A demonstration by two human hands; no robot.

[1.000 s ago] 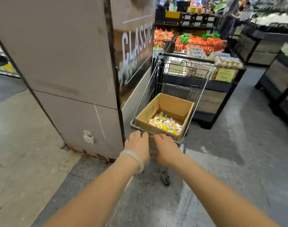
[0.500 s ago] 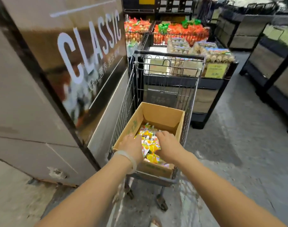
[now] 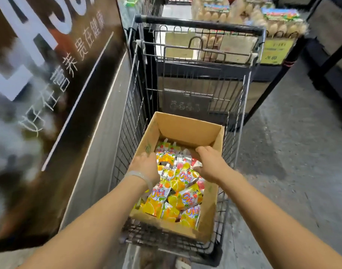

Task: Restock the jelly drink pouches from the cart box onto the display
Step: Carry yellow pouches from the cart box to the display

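An open cardboard box (image 3: 187, 126) sits in the near end of a wire shopping cart (image 3: 202, 25). Several yellow, orange and red jelly drink pouches (image 3: 186, 198) lie loose in its bottom. Both my hands are down inside the box, over the far pouches. My left hand (image 3: 146, 166), with a pale band on the wrist, is by the box's left wall, its fingers dipping among the pouches and hidden. My right hand (image 3: 210, 164) is near the right wall, fingers spread and pointing left across the pouches, thumb low. A cluster of pouches lies between the two hands.
A dark printed wall panel (image 3: 49, 78) stands close along the cart's left side. Beyond the cart is a low display with egg cartons (image 3: 279, 22) and a yellow price sign (image 3: 275, 49). Grey concrete floor (image 3: 294, 156) lies to the right, with dark shelving units further right.
I have come closer to the cart. My hands left the cart's near rim, went into the box, and have now moved further along it over the far pouches.
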